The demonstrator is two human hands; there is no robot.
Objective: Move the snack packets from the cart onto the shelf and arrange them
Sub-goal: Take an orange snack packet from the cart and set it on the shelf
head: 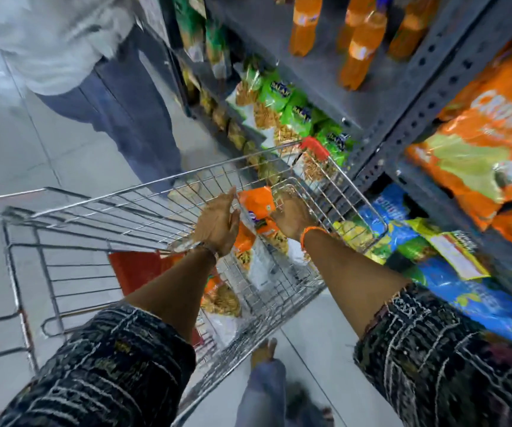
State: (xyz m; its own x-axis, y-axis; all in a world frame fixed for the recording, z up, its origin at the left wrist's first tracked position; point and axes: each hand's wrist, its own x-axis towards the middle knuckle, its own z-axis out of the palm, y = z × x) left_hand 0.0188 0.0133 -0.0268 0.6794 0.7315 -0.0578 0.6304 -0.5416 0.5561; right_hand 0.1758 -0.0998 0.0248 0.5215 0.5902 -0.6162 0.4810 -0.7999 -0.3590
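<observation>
A wire shopping cart (143,211) stands beside the grey metal shelf (402,112). Inside the cart lie orange-and-white snack packets (259,208), with more lower down (220,300). Both my hands reach down into the cart. My left hand (217,223) is flat with its fingers apart, just left of the top orange packet. My right hand (291,217) rests on that packet's right side with its fingers curled around its edge.
Green snack packets (291,112) fill a lower shelf beyond the cart. Orange drink bottles (362,44) stand above them. Large orange bags (479,143) and blue bags (464,291) sit at right. Another person (100,72) stands at the far left.
</observation>
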